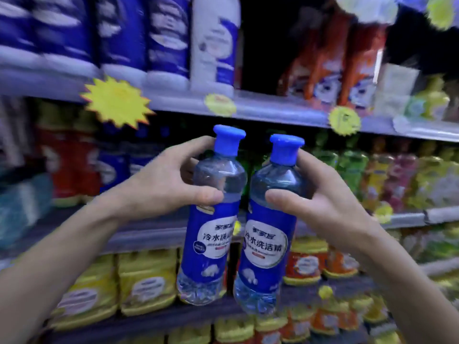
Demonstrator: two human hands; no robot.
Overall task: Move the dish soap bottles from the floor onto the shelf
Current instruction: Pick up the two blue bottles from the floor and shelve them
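I hold two clear dish soap bottles with blue caps and blue labels side by side in front of the shelving. My left hand [164, 180] grips the left bottle [211, 234] around its shoulder, thumb across the front. My right hand [323, 194] grips the right bottle [268, 244] the same way. Both bottles are upright, tilted slightly, and nearly touch each other. They hang in the air in front of the middle shelf [139, 234], whose dark gap lies behind them.
The upper shelf [273, 108] carries blue, white and orange refill packs and yellow starburst price tags [116, 103]. Green, yellow and pink bottles fill the middle shelf at right. Yellow and orange packs [146, 281] line the lower shelves. The background is motion-blurred.
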